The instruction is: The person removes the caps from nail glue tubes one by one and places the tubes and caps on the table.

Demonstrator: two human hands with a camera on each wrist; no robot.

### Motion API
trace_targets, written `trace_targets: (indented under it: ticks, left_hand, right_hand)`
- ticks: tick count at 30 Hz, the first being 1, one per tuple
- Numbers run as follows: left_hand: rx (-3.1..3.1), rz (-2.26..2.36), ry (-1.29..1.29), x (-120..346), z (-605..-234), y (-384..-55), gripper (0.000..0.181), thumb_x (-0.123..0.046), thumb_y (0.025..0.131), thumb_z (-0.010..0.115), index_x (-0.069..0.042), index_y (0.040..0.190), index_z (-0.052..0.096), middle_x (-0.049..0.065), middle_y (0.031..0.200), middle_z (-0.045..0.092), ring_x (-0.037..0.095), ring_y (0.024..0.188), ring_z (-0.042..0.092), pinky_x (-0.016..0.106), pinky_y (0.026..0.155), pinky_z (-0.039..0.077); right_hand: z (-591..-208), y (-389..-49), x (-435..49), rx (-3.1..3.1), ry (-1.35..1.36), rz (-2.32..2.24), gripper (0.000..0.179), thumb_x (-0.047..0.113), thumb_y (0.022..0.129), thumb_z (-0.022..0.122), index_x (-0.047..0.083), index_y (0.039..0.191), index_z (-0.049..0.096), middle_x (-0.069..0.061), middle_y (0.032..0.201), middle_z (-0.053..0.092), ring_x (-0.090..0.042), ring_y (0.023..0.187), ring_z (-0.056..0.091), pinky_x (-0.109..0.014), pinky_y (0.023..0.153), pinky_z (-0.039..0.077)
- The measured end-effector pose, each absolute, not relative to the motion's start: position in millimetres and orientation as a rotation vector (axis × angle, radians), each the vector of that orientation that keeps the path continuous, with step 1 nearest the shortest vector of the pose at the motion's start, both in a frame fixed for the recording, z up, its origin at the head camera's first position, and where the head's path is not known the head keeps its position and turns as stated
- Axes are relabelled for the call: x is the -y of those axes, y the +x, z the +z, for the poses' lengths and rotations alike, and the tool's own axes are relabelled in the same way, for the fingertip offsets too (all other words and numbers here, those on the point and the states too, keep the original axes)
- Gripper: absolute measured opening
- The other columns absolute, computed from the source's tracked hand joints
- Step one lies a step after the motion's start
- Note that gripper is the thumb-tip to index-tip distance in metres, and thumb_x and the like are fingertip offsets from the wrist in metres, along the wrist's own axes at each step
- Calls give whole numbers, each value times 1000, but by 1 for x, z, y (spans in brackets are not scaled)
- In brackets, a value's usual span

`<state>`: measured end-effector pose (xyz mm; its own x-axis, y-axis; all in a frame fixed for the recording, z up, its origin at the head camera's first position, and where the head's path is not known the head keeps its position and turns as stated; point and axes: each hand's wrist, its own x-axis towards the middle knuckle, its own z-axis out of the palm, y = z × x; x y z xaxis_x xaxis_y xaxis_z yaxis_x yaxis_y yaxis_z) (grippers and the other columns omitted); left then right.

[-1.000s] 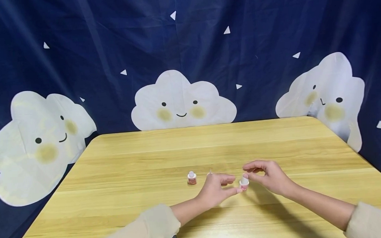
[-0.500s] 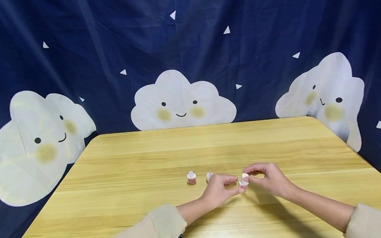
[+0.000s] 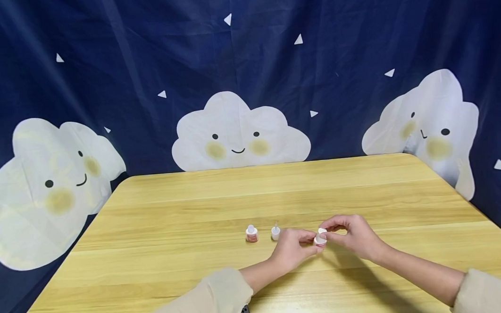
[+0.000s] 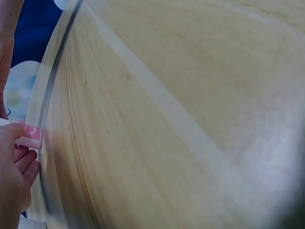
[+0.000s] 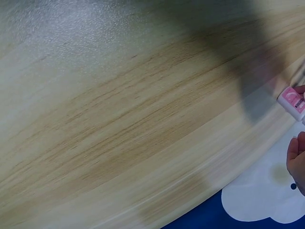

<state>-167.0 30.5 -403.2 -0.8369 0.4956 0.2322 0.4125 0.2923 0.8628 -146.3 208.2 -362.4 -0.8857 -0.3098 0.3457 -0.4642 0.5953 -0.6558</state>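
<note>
In the head view, a small white bottle with a pink-red label (image 3: 320, 243) stands between my two hands. My left hand (image 3: 290, 252) grips its body between thumb and fingers. The right hand (image 3: 357, 238) pinches the white cap (image 3: 322, 231) at its top. In the left wrist view, the label and base of this bottle (image 4: 32, 136) show beside the left fingers. At the right edge of the right wrist view, the bottle (image 5: 292, 102) is cut off by the frame, with the right hand (image 5: 297, 160) just below it.
Left of my hands, a second, similar bottle (image 3: 251, 234) stands upright with a translucent tip on top. Between it and the left hand, a white cap (image 3: 276, 234) sits with a thin stem pointing up. The wooden table (image 3: 176, 274) ends at a dark blue cloud-printed curtain (image 3: 262, 47).
My left hand has shifted right and its fingers have closed in on the bottle, uncovering the white cap with the stem. The right hand has dropped slightly, thumb and finger at the bottle's cap.
</note>
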Motion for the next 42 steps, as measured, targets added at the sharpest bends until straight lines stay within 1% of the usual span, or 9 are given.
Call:
trace_targets:
  ticks: [6, 10, 16, 23, 29, 35, 42]
  left_hand:
    - [-2460, 1591, 841, -33, -402, -169, 20, -7, 78, 73, 0, 96, 71, 13, 93, 72, 11, 80, 71, 7, 67, 50]
    - [-2468, 1567, 824, -34, -400, -170, 19, -8, 77, 73, -1, 95, 72, 13, 92, 72, 11, 80, 70, 7, 66, 50]
    - [-2507, 1510, 818, -33, -398, -170, 18, -10, 78, 73, -2, 93, 73, 10, 88, 73, 7, 77, 70, 8, 64, 51]
    - [-2539, 1477, 826, -33, -399, -172, 18, -14, 78, 74, -4, 92, 73, 8, 88, 73, 5, 75, 69, 7, 63, 50]
    - [-2541, 1473, 826, -33, -398, -172, 17, -14, 78, 74, -4, 92, 74, 8, 88, 73, 4, 74, 69, 7, 62, 50]
    - [-2521, 1491, 811, -33, -398, -172, 17, -16, 78, 74, -5, 91, 74, 7, 86, 73, 2, 73, 68, 7, 61, 49]
    - [-2516, 1510, 802, -34, -400, -172, 16, -15, 78, 74, -5, 90, 74, 6, 85, 73, 2, 72, 68, 8, 61, 50]
  right_hand:
    - [-362, -147, -208, 2632, 630, 1161, 7, 6, 76, 74, 7, 83, 72, -5, 82, 72, 5, 74, 58, -26, 67, 54]
    - [-363, -147, -208, 2632, 622, 1168, 7, 6, 76, 74, 6, 83, 72, -5, 82, 72, 6, 74, 58, -26, 67, 55]
    - [-362, -147, -207, 2631, 617, 1170, 7, 6, 76, 74, 6, 83, 72, -5, 82, 72, 5, 74, 59, -28, 68, 55]
    - [-363, -146, -207, 2604, 625, 1189, 7, 5, 76, 74, 7, 82, 71, -5, 82, 72, 5, 74, 59, -24, 68, 54]
    - [-368, -145, -206, 2546, 639, 1234, 7, 4, 76, 74, 7, 81, 71, -5, 80, 72, 6, 74, 59, -20, 67, 53]
    - [-371, -145, -204, 2533, 598, 1231, 8, 2, 75, 74, 7, 80, 70, -4, 80, 71, 5, 73, 59, -23, 68, 54]
    - [-371, -144, -202, 2543, 532, 1203, 10, 5, 73, 77, 10, 77, 69, -1, 78, 71, 5, 72, 58, -24, 67, 54]
